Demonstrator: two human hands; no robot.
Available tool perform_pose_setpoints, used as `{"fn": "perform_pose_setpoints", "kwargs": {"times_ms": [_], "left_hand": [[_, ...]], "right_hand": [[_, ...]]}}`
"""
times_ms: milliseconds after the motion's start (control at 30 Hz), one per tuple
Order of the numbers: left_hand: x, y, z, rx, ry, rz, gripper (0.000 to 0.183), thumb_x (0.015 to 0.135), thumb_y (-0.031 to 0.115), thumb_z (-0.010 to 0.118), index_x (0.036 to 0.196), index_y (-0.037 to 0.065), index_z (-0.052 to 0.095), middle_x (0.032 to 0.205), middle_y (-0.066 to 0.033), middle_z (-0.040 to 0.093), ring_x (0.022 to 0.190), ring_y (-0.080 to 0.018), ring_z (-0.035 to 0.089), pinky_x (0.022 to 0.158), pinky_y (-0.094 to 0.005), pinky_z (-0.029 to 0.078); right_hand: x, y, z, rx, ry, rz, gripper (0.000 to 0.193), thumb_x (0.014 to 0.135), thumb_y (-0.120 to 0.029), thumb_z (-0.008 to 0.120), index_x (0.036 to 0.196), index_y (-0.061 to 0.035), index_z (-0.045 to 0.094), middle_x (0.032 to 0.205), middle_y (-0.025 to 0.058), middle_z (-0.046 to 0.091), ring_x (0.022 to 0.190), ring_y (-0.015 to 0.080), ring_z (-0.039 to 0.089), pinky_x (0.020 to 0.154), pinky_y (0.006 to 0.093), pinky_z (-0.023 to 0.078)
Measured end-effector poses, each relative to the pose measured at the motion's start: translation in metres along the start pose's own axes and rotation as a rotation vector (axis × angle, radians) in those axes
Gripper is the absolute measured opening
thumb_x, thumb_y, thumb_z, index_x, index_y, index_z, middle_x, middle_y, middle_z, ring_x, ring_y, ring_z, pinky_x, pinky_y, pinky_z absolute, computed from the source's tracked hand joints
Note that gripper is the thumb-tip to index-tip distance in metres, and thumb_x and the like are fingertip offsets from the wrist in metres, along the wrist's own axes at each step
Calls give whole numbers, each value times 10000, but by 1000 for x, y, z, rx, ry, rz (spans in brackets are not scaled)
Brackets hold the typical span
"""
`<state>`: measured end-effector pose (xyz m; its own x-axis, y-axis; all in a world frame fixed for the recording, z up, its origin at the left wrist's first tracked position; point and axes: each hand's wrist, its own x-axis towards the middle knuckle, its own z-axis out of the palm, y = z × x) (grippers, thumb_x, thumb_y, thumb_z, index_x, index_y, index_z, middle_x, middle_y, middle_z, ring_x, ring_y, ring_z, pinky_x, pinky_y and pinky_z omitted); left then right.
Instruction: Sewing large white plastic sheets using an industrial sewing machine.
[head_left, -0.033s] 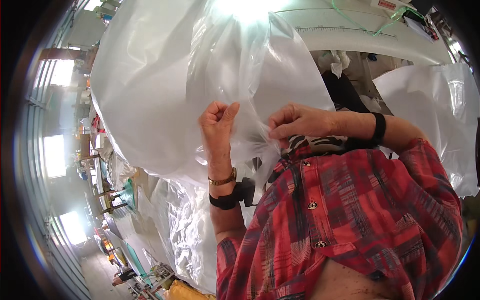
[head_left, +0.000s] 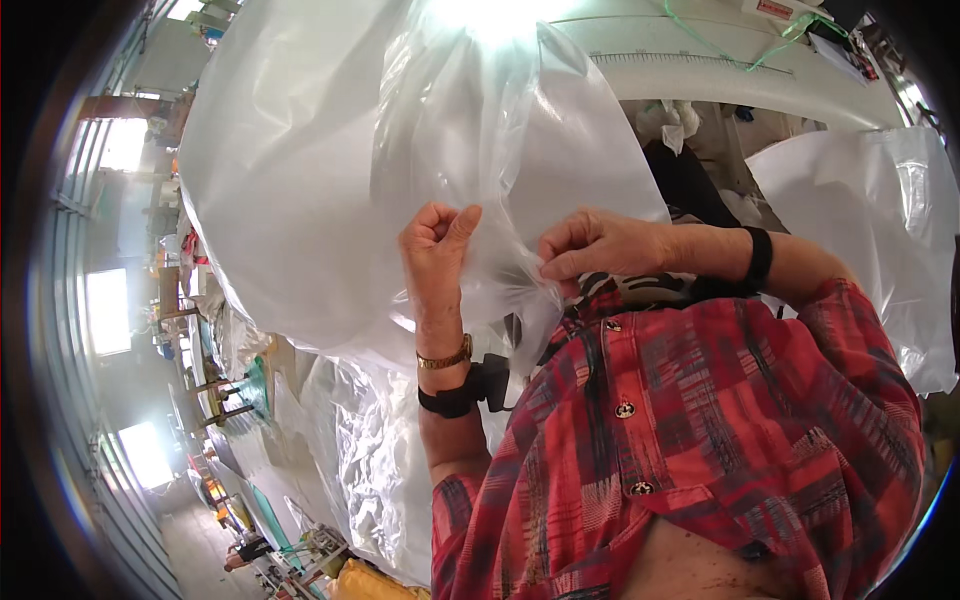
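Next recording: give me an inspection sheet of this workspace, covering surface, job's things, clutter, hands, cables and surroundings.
Surface: long white table, top right, curved by the lens.
Job's things: large clear plastic sheet, held up, bunched between both hands.
Clutter: more crumpled clear plastic lower down; another pale plastic sheet at right.
Hands: left hand fisted on the sheet; right hand pinching it.
Cables: green cord lying on the table.
Surroundings: workshop hall, bright windows at left, red plaid shirt in the foreground.
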<state>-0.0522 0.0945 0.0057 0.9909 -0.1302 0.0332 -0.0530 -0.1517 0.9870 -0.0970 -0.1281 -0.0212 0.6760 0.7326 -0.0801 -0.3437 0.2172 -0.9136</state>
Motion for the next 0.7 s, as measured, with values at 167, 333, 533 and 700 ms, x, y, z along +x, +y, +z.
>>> {"fn": "perform_pose_setpoints", "kwargs": {"times_ms": [167,333,533,700], "left_hand": [[1,-24,3,351,-171,-72,246,830,150,763,713,35,580,573,59,467,518,-54,414,473,-227,307],[-7,-18,19,962,-156,419,196,887,216,675,856,23,672,837,-94,643,667,-181,560,590,-299,428],[-9,2,26,-44,-228,-99,299,910,270,670,1022,-7,666,798,-43,673,547,-33,495,491,-178,353],[-11,5,32,-65,-363,-191,260,881,214,715,1027,9,651,681,21,617,607,-19,504,531,-170,364]], "right_hand": [[-6,-10,9,-256,-74,85,220,936,-194,593,832,-5,639,715,1,624,696,82,579,668,245,472],[0,4,6,-382,-132,-59,222,941,-175,591,886,35,636,721,33,641,643,94,574,609,264,479],[4,10,12,-633,-69,-90,279,887,-240,595,796,20,641,662,155,597,615,228,590,618,371,446],[6,10,8,-909,-42,-166,359,900,-330,601,789,8,652,673,136,624,626,216,624,615,367,461]]}}
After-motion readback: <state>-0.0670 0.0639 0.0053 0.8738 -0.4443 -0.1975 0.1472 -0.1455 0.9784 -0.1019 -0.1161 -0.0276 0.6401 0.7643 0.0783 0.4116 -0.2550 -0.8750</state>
